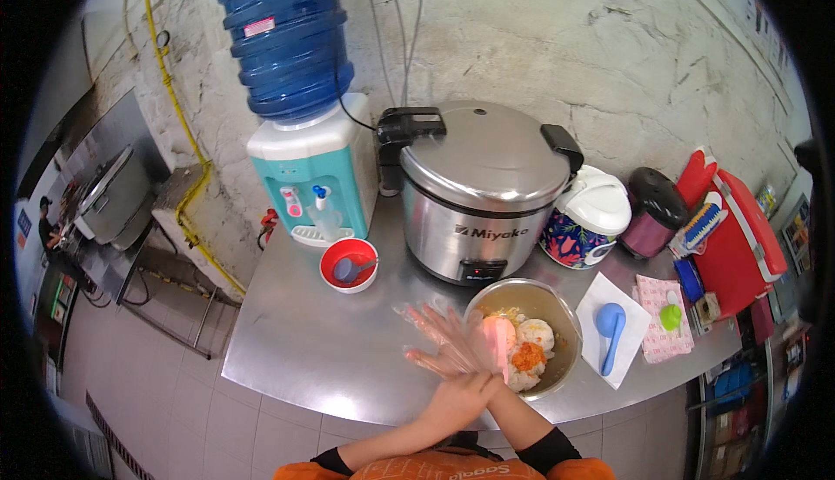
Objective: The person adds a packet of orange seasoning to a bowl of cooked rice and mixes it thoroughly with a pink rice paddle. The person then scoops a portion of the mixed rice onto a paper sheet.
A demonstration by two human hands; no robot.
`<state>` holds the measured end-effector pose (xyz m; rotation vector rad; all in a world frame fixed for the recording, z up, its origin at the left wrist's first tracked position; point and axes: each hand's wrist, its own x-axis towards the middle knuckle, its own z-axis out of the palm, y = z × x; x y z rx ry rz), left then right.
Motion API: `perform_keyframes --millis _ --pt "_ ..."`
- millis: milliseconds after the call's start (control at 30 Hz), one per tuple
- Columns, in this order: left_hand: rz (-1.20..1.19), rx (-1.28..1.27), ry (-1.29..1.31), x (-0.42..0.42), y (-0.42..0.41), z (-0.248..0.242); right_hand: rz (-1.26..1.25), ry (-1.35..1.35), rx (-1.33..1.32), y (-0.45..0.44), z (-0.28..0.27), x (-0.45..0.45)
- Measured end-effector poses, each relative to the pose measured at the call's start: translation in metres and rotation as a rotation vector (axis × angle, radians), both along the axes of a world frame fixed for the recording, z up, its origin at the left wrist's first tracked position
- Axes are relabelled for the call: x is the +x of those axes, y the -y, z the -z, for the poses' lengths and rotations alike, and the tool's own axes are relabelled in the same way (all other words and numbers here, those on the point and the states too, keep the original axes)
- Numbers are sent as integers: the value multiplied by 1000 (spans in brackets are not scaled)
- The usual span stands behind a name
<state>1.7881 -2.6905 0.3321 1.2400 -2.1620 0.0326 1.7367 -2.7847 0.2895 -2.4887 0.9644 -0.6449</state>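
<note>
My right hand wears a clear plastic glove, its fingers spread above the steel table, just left of a steel bowl. My left hand is closed around the right wrist, at the cuff of the plastic glove. Inside the bowl are mounds of white rice, with a patch of orange seasoning or topping on one. A pink utensil, probably a rice scoop, leans in the bowl's left side, partly behind the glove.
Behind stand a large Miyako rice cooker, a smaller patterned cooker and a water dispenser. A red bowl holds a scoop. To the right are a blue rice paddle on white paper, a lime-green utensil and a red cooler box.
</note>
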Motion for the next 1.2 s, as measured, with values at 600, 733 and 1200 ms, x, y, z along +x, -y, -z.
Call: perform_keyframes --millis 600,733,1200 --pt "437 434 -421 -32 -13 53 608 566 290 -5 -68 -87" --pt "38 495 -803 -5 -20 88 559 -594 337 -3 -38 -86" --pt "32 1232 -1776 -9 9 139 341 -875 90 80 -77 -157"
